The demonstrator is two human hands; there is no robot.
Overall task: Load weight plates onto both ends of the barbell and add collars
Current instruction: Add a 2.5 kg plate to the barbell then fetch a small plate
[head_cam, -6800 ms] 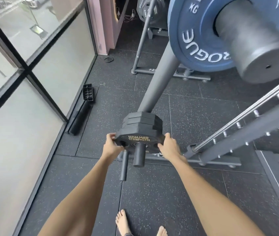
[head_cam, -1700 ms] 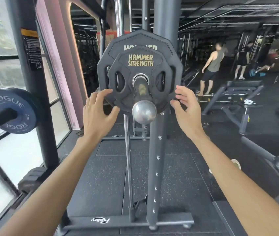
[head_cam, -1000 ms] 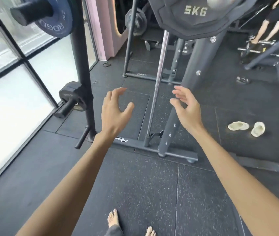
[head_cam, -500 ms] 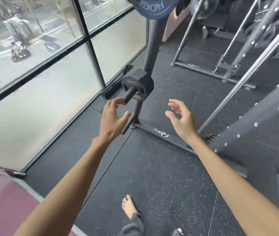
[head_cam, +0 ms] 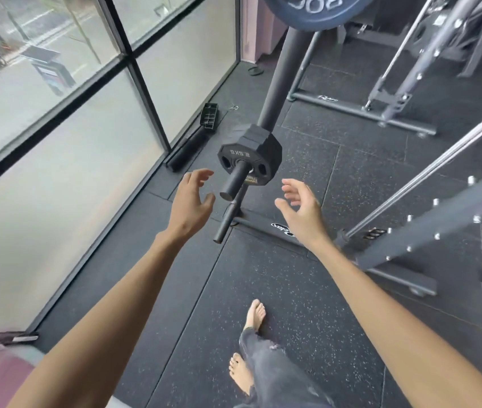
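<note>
Both arms out, my left hand (head_cam: 193, 198) and right hand (head_cam: 301, 208) spread wide, fingers loose, holding nothing. Between them and just beyond: a small stack of black plates (head_cam: 250, 156) on the storage peg (head_cam: 234, 181) low on the rack upright (head_cam: 285, 78), front one marked 2.5KG, count unclear. One empty peg (head_cam: 228, 214) below. One blue plate (head_cam: 316, 10) overhead at the top edge.

Left hand (head_cam: 194, 201), right hand (head_cam: 301, 209) spread, empty, flanking 2.5kg plates (head_cam: 248, 156) on storage peg (head_cam: 233, 184)
</note>
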